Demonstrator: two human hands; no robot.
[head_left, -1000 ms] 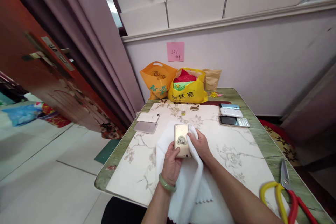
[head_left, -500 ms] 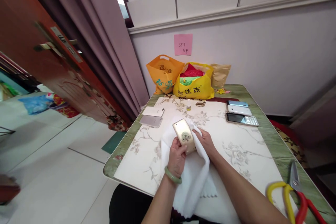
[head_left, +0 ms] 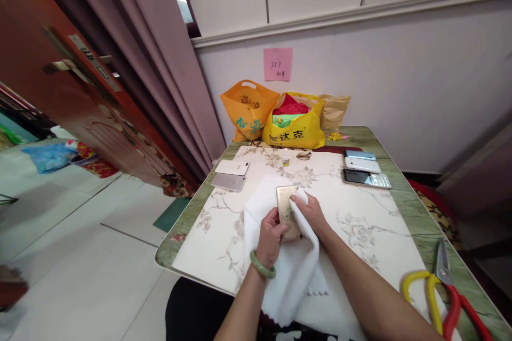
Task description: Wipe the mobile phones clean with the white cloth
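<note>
My left hand (head_left: pixel 271 234), with a green bangle (head_left: pixel 262 265) at its wrist, grips a gold smartphone (head_left: pixel 285 203) by its left side. The phone's back faces up, and a round grey-green ring or badge on it is partly covered. A white cloth (head_left: pixel 294 282) hangs under and around the phone. My right hand (head_left: pixel 311 214) pinches a fold of this cloth and presses it on the phone's upper right part. Both hands are closed, above the middle of the table.
Two phones (head_left: pixel 230 175) lie at left on the floral table mat (head_left: pixel 360 229). Several more phones (head_left: pixel 366 179) line the right side. Yellow-and-red-handled scissors (head_left: pixel 436 285) rest at front right. An orange bag (head_left: pixel 250 112), a yellow bag (head_left: pixel 296 136), a paper pouch (head_left: pixel 335 112), a small bottle (head_left: pixel 285 160) and glasses (head_left: pixel 304 156) stand or lie behind.
The phone has turned more upright and shifted slightly right. My right hand has moved the cloth from beside the phone onto its back, partly covering the round badge.
</note>
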